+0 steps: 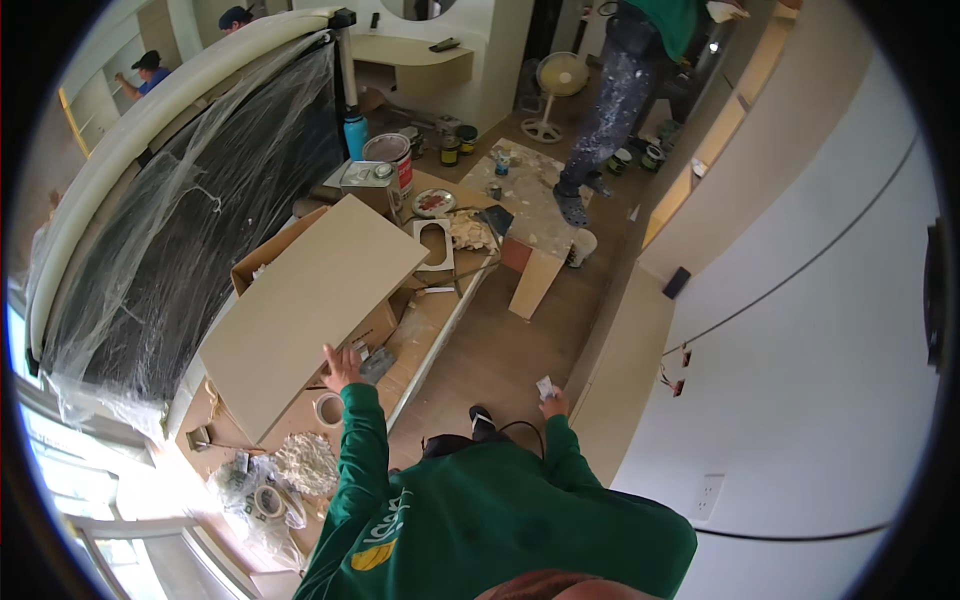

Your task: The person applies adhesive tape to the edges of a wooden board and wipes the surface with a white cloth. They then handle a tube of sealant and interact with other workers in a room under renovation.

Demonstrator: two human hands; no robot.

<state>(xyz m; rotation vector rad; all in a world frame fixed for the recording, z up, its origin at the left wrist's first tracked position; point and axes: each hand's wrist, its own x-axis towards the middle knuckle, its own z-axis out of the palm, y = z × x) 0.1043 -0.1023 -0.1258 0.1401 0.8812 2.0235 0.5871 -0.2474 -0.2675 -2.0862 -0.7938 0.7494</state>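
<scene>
A beige flat board lies tilted across a cardboard box on the worktable to my left. My left hand is at the board's near right edge, its fingers apart and touching that edge. Down at my right side, my right hand is closed on a small whitish square piece; its exact kind is too small to tell. Close to my left hand are a roll of tape and a grey block-like piece.
Paint cans, a metal tin and a crumpled cloth crowd the table's far end. Plastic film drapes the left side. Ahead, a person stands on a low spattered platform. A white wall runs along my right.
</scene>
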